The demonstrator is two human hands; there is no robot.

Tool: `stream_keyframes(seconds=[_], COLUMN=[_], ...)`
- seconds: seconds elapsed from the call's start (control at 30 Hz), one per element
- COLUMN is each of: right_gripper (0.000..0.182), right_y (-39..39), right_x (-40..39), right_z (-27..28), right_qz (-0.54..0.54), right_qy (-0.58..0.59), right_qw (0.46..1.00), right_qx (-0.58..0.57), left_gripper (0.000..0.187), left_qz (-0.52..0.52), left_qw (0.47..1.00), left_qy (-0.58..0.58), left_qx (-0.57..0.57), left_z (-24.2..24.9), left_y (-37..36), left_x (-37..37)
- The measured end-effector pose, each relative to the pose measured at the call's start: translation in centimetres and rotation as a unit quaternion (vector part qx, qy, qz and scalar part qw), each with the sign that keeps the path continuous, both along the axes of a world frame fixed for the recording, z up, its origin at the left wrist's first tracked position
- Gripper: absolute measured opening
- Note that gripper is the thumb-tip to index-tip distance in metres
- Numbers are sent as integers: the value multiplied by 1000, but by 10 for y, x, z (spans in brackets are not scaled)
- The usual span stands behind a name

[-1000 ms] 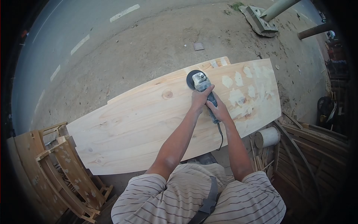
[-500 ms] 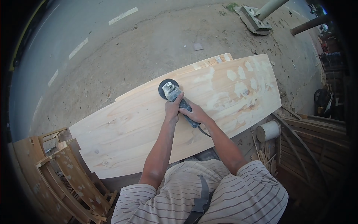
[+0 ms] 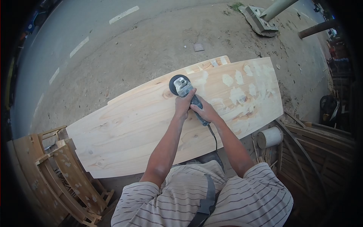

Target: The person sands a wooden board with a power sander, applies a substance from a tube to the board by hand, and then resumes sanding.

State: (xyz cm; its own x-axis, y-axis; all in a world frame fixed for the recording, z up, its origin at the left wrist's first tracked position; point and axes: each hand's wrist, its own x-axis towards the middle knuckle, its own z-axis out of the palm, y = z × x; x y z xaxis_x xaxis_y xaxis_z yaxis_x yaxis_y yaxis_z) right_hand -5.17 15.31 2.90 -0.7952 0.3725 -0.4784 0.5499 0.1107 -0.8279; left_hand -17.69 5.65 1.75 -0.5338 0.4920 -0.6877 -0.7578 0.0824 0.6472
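Note:
A long pale wooden panel (image 3: pixel 128 128) lies across in front of me, with white filler patches toward its right end. An angle grinder (image 3: pixel 182 86) with a black round disc rests on the panel near its far edge, beside a knot. My left hand (image 3: pixel 184 104) grips the grinder's front body. My right hand (image 3: pixel 203 111) wraps its dark rear handle, and the black cord (image 3: pixel 214 140) trails back toward me.
Curved wooden frames (image 3: pixel 64 170) are stacked at the lower left. A white cylindrical container (image 3: pixel 270 137) and more curved slats (image 3: pixel 314 151) sit at the right. Beyond the panel lie bare dirt, a road with dashed lines (image 3: pixel 79 45), and poles on a concrete base (image 3: pixel 261 20).
The grinder swept left along the panel's far edge with both hands, then came slightly back right to sit beside the knot.

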Motion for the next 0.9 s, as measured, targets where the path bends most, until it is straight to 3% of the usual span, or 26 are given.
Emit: stream_keyframes(seconds=[0.23, 0.27, 0.37, 0.47, 0.57, 0.73, 0.83, 0.9], right_gripper=[81, 80, 76, 74, 72, 73, 74, 88], right_y=[130, 144, 172, 192, 196, 154, 107, 69], right_x=[76, 85, 104, 126, 139, 116, 85, 56], right_z=[-2, 0, 9, -13, -24, -12, -11, -6], right_qz=[-36, -47, -71, -123, -171, -108, -45, 34], right_qy=[-5, -14, -17, -14, 33, 20, 6, -13], right_qw=[999, 999, 997, 992, 985, 994, 999, 999], right_qx=[29, -7, 26, 26, -16, -15, 2, 10], left_gripper=[43, 42, 44, 49, 53, 55, 51, 49], left_qz=[-37, -35, -44, -145, -172, -144, -48, 28], left_qw=[999, 999, 999, 989, 984, 988, 999, 999], left_qy=[-8, 0, 6, 22, 31, 48, 11, -1], left_qx=[0, 0, 3, 4, 14, -37, -20, -15], left_z=[5, 4, -4, -10, -11, -13, -7, -6], left_y=[138, 153, 192, 225, 241, 181, 111, 59], left_x=[69, 79, 97, 105, 114, 94, 77, 63])
